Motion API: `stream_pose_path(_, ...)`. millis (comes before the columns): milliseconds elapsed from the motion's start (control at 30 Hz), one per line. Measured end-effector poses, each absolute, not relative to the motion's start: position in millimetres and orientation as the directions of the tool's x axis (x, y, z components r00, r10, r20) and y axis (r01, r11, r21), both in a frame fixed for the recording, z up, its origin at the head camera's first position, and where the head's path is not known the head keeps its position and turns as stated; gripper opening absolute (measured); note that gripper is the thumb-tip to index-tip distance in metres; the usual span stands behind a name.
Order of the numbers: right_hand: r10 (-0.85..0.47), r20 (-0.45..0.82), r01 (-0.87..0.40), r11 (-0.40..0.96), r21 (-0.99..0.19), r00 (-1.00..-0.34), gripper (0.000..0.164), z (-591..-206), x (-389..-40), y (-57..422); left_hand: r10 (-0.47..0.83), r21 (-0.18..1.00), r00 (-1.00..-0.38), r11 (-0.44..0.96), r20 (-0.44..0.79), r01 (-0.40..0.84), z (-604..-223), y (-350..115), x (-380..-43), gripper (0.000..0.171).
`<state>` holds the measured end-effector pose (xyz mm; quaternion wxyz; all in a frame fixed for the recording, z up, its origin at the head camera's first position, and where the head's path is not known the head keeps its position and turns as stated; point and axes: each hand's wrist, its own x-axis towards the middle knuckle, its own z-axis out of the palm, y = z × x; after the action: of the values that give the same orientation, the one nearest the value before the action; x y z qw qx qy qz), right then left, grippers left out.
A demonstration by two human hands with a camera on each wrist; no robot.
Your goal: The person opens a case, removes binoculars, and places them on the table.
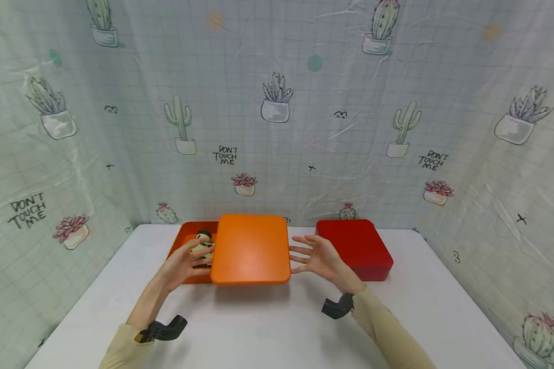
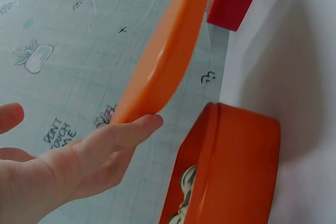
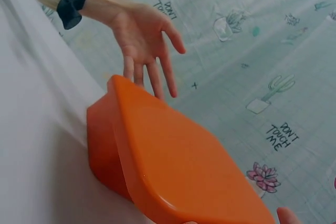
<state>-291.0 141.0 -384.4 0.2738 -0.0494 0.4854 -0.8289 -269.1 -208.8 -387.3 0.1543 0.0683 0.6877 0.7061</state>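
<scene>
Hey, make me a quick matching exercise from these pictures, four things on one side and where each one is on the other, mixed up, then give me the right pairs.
Things:
1. Orange lid
2. Orange box
3. Red box
4. Spotted toy

Places:
A. Lying inside an open box
B. At the right side of the table
C. Raised above the table, between the left hand and the right hand
D. Standing open at the left side of the table

Right pairs: 1-C, 2-D, 3-B, 4-A
</scene>
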Motion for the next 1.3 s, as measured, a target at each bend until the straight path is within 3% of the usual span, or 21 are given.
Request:
stream_pose_path(333,-0.474,-0.199,0.391,-0.348,-0.852,-0.858,0.060,-382,-286,162,0.306,0.997,-0.950,-0.018,-0.066,-0.075,-393,-178,-269,0.060)
stream_pose_path(667,-0.405,-0.263,0.402,-0.310,-0.862,-0.876,0.061,-389,-280,178,0.260,0.991,-0.961,-0.068,-0.094,-0.116,-402,-152,-269,0.057)
stream_pose_path(967,-0.366,-0.309,0.415,-0.257,-0.873,-0.878,0.063,-395,-277,185,0.324,0.996,-0.946,-0.083,-0.009,-0.038,-430,-147,-278,0.085)
stream_pose_path(1133,-0.363,-0.329,0.434,-0.258,-0.863,-0.872,0.062,-401,-278,188,0.296,0.992,-0.951,-0.055,-0.092,-0.113,-431,-140,-276,0.077)
stream_pose_path(1300,-0.350,-0.341,0.439,-0.258,-0.861,-0.873,0.063,-406,-279,190,0.322,0.972,-0.933,-0.115,-0.159,-0.205,-423,-136,-273,0.059)
